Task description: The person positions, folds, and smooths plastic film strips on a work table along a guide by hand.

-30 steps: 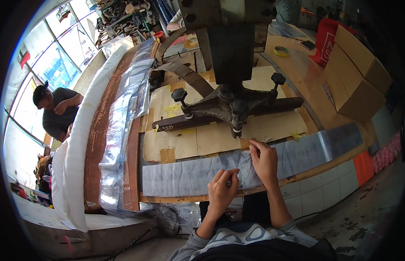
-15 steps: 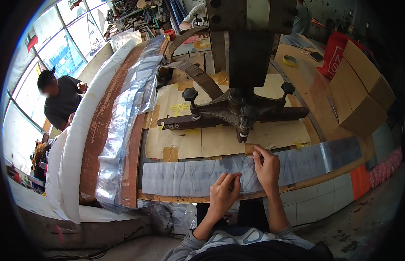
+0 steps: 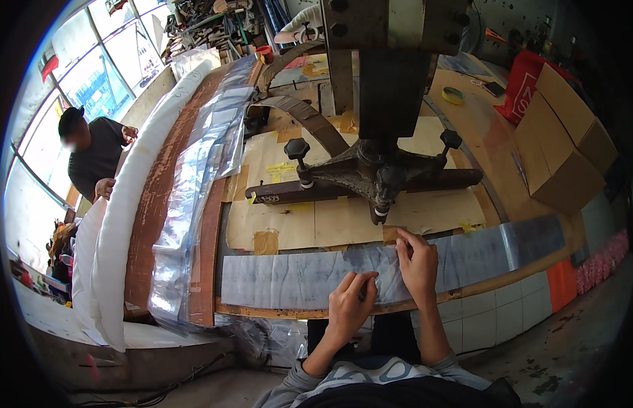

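Holds left hand (image 3: pixel 350 302), right hand (image 3: pixel 420 266) over plastic strip (image 3: pixel 463 260) on counter (image 3: pixel 468 129), with fingers (image 3: pixel 415 239) bent nearly closed; can't tell if gripping it.

The strip (image 3: pixel 303 275) looks like thin see-through plastic, cloudy and rippled, with a glossy band catching the light toward its right end. Above it the press (image 3: pixel 381 170) is dark metal, rough as a casting around its spreading legs, and its bar (image 3: pixel 282 193) is dull and worn. The sheet (image 3: pixel 289 228) underneath is matt, papery and pale, patched with shiny brown tape (image 3: pixel 266 243). Over on my left, loose films (image 3: pixel 187 204) glare, crumpled and slick, beside a scuffed reddish board (image 3: pixel 157 166) that seems wooden. The white roll (image 3: pixel 119 224) looks soft and matt. The box (image 3: pixel 551 139) is plain, smooth cardboard.
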`<act>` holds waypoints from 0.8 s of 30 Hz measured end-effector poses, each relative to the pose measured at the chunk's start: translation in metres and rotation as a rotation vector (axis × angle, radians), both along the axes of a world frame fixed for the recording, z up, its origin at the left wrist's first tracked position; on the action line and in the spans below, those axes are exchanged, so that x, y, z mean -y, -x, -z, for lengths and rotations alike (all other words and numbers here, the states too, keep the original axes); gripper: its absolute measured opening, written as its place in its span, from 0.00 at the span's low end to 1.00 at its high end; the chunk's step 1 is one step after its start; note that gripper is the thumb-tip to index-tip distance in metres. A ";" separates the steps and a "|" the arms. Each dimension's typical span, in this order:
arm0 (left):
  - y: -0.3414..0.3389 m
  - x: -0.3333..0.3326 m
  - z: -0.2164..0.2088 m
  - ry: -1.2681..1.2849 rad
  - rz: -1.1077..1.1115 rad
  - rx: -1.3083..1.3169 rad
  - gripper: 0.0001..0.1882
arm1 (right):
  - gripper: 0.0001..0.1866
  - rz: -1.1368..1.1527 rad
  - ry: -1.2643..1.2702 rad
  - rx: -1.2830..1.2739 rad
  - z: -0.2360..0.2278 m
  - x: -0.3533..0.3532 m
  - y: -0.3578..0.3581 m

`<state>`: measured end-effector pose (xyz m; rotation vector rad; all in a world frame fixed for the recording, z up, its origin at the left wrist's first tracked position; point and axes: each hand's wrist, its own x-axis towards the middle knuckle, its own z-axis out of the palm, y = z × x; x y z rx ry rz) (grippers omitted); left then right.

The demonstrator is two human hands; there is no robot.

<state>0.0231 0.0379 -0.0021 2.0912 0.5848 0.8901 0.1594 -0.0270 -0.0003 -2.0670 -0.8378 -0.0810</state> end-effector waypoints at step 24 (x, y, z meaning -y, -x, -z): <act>0.002 0.003 -0.005 0.032 -0.036 -0.025 0.07 | 0.10 0.016 -0.019 -0.031 0.001 0.000 0.003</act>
